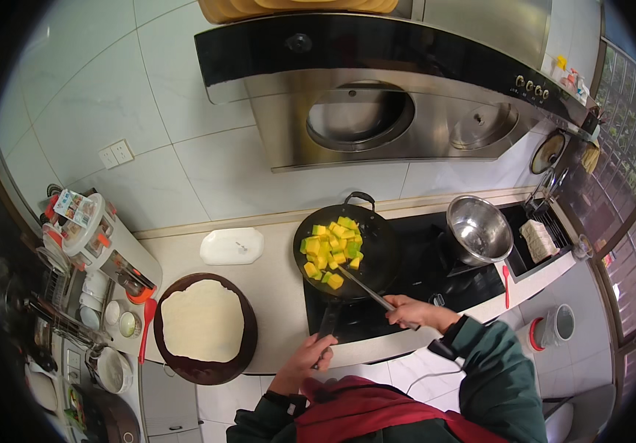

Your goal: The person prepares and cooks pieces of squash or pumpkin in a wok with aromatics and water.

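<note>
My left hand (313,354) grips the black handle (329,319) of a dark wok (381,260) on the stove. In my right hand (415,312) is a metal spatula (370,289), tilted down into the wok. Its lower end meets several yellow-orange chunks (333,243) with green edges, which look like cut pumpkin. They are heaped on the wok's left side, and the spatula's tip is partly hidden at the heap. A second, loop-shaped handle (360,196) sits on the wok's far rim.
Left of the stove, a flat sheet of dough (203,321) lies on a round dark board (250,326), near a white plate (232,246) and a red spatula (147,331). A steel bowl (479,230) rests at right, by the sink (520,266). Overhead is the range hood (390,44).
</note>
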Motion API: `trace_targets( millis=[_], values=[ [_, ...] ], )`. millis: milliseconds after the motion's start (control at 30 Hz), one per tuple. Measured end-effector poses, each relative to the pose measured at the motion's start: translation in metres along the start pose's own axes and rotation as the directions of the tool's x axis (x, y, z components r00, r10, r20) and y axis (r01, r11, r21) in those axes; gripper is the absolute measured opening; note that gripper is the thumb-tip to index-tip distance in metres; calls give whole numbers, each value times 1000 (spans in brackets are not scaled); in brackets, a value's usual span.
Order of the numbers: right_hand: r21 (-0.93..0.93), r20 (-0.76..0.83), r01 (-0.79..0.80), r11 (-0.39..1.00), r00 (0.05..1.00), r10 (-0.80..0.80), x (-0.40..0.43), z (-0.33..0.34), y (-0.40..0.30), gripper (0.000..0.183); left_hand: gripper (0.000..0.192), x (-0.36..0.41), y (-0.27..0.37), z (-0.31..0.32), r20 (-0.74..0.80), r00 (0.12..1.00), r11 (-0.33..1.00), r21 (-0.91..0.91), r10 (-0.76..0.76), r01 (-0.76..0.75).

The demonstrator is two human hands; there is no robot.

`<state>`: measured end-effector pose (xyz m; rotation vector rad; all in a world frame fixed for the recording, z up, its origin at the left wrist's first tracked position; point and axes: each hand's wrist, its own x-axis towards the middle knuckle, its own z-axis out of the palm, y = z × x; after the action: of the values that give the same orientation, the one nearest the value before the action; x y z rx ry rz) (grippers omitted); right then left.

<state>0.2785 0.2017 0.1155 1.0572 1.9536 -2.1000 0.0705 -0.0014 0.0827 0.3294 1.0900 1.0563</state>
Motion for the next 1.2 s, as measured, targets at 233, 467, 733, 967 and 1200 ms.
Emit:
trace_targets(
  millis=[233, 467, 733, 967, 1200],
  values=[
    [-507, -159, 184, 842, 940, -302, -25, 2, 1, 53, 18, 1, -2, -2, -4, 1000, 999, -28, 23, -23],
    [-896, -280, -134, 424, 911, -304, -71, -55, -41, 63, 16, 2, -5, -2, -9, 999, 998, -50, 33, -34],
    [-800, -204, -117, 589, 975, -84, -38, -106, -19, 68, 17, 0, 2, -1, 3, 1000, 1000, -16, 10, -10],
    [-288, 24, 1, 957, 1000, 6, 10, -38, 8, 71, 18, 0, 6, -4, 53, 998, 1000, -21, -19, 20],
    [-701, 7, 362, 615, 865, -501, -39, -76, -16, 62, 19, -4, 4, -4, 43, 999, 999, -42, 17, -15]
  ],
)
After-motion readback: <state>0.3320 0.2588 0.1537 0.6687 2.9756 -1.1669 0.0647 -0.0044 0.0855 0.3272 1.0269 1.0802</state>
